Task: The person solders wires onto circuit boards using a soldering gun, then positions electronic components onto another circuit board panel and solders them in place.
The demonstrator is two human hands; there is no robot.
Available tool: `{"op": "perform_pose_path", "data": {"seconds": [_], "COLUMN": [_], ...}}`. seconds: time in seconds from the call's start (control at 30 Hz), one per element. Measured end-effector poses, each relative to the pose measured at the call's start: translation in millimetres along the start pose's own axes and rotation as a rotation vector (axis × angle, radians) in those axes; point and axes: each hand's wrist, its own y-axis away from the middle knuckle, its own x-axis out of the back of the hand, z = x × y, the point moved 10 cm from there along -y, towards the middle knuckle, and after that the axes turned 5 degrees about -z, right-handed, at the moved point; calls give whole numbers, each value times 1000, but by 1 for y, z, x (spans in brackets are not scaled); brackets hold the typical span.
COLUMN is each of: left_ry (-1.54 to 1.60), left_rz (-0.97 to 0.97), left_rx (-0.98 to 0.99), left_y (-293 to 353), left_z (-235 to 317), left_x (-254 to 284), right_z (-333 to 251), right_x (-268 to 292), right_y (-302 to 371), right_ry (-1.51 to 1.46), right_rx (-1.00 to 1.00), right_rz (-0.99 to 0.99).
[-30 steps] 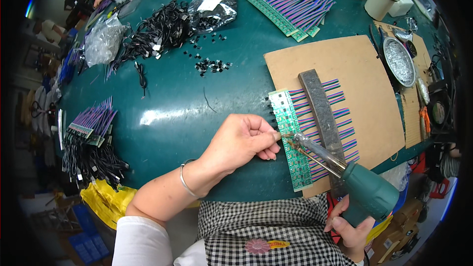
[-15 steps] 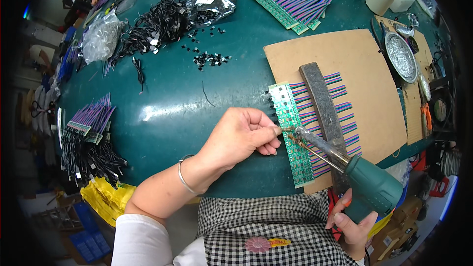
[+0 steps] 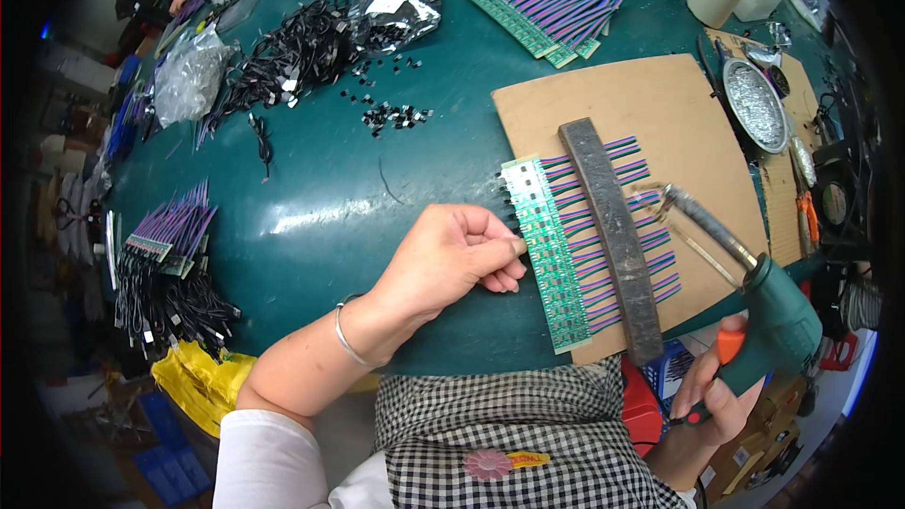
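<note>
My right hand (image 3: 714,402) is closed round the handle of a green soldering gun (image 3: 782,320). Its metal tip hangs over the striped wires, to the right of a dark bar. My left hand (image 3: 451,254) is pinched at the left edge of a green circuit board panel (image 3: 549,269); whatever sits between thumb and finger is too small to make out. Small black parts stick out along the panel's upper left edge. Multicoloured ribbon wires (image 3: 652,205) run rightward from the panel, under the dark bar (image 3: 613,236) lying across them.
Beneath the wires is a brown board (image 3: 698,123). Loose small black parts (image 3: 396,117) and a heap of black cables (image 3: 306,47) lie farther off. More wired panels (image 3: 509,14) rest at the back. A round metal dish (image 3: 757,104) stands at the right.
My right hand has drawn the soldering gun rightward, lifting its tip off the panel's left part to beyond the bar. My left hand keeps its pinch at the panel's edge.
</note>
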Motion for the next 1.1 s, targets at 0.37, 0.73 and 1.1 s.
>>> {"op": "perform_pose_path", "data": {"seconds": [0.37, 0.73, 1.1], "left_ry": [34, 92, -926], "left_rz": [39, -129, 725], "left_rx": [-20, 25, -533], "left_y": [9, 7, 27], "left_z": [-2, -6, 88], "left_x": [10, 1, 150], "right_z": [-47, -21, -23], "right_x": [53, 102, 62], "right_y": [-78, -80, -59], "right_ry": [-196, 196, 180], "right_rx": [381, 182, 232], "right_rz": [88, 335, 192]}}
